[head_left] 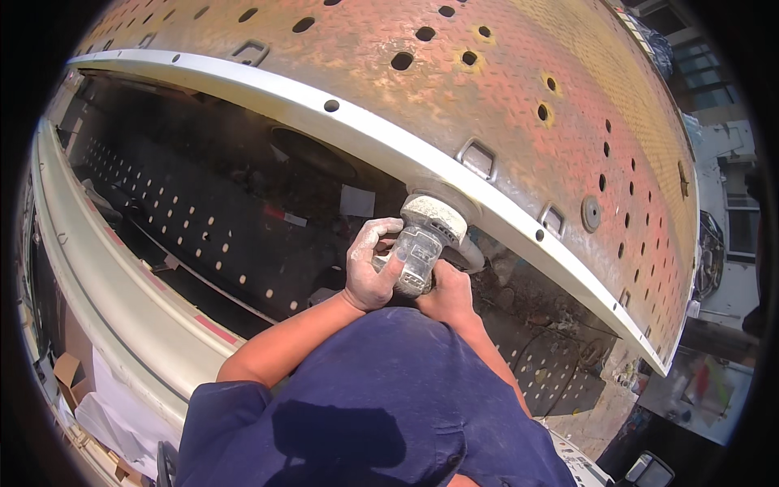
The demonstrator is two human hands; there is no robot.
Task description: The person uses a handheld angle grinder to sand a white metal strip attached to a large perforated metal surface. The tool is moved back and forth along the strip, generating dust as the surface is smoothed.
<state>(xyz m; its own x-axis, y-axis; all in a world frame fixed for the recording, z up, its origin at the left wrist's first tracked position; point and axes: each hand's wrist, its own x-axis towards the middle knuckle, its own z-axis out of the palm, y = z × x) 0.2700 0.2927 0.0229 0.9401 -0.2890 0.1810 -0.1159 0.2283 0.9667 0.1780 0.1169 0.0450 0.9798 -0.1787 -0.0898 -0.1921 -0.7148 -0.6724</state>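
Both my hands grip a dust-covered power sander (422, 243). Its round pad presses against the pale grey metal rail (341, 122) that edges a rusty orange diamond-plate deck (454, 97). My left hand (369, 264), white with dust, wraps the tool's body from the left. Just below and behind the tool, my right hand (445, 294) holds its rear part and is partly hidden by it. My blue sleeves and torso fill the lower middle of the view.
The deck has several round holes and recessed tie-down rings (479, 158). Below the rail lies a dark pit with a perforated black panel (187, 211). A pale curved body panel (105, 284) runs along the left, with cardboard scraps (69, 373) at lower left.
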